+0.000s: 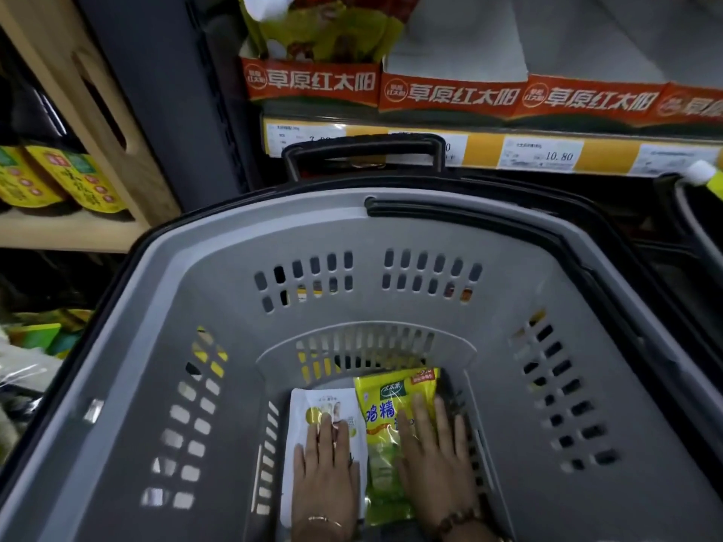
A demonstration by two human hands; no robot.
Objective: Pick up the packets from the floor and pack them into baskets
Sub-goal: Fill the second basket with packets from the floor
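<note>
Inside a grey perforated plastic basket [219, 267], the left hand [326, 467] lies flat and open on a white foil packet [313, 404]; the right hand [434, 459], equally open, flattens a yellow-green seasoning packet [391, 400]. Pressing both level, edges side by side, would best save room.

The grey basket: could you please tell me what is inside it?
Two packets lie flat in the grey basket: a white packet and a yellow packet. The left hand and right hand cover their near halves.

One grey slotted plastic basket [391, 228] holds two packets: one white flat pouch [313, 408], one yellow printed pouch [391, 404]. Two bare hands: left [326, 463], right [434, 459].
</note>
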